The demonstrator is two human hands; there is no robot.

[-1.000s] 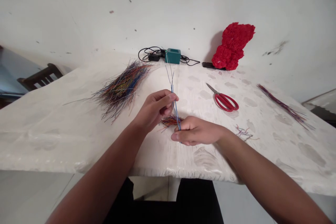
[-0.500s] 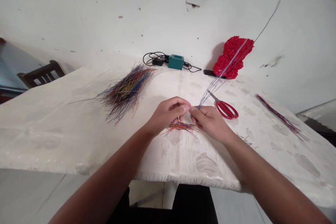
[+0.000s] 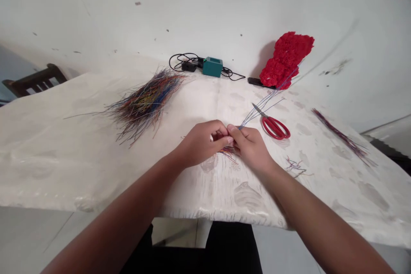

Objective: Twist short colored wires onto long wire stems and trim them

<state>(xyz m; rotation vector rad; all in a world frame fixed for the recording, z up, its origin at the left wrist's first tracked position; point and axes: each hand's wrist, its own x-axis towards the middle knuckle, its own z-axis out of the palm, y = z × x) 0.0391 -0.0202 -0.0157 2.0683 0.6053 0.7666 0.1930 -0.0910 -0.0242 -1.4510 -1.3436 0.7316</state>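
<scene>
Several long, thin blue wires (image 3: 255, 112) fan up and to the right from my right hand (image 3: 250, 141), which is closed with thumb and fingers pinching their near ends. My left hand (image 3: 205, 141) meets it fingertip to fingertip, its fingers curled and closed. Whatever lies between the left fingertips is too small and hidden to make out. Below both hands, partly covered by them, is a small bunch of orange and purple wires (image 3: 228, 152) on the table. Red-handled scissors (image 3: 275, 127) lie just right of the blue wires, blades slightly toward the wall.
A big heap of multicoloured wires (image 3: 147, 102) covers part of the table's left side. Toward the wall sit a teal box (image 3: 212, 67) with black cables and a red fluffy object (image 3: 285, 61). Wire scraps (image 3: 296, 166) and a dark red wire bundle (image 3: 342, 136) lie at right.
The head view has tilted down slightly. My fingertips have shifted against each other, with the left thumb now lower. The blue wires' far ends have swung lower and to the right.
</scene>
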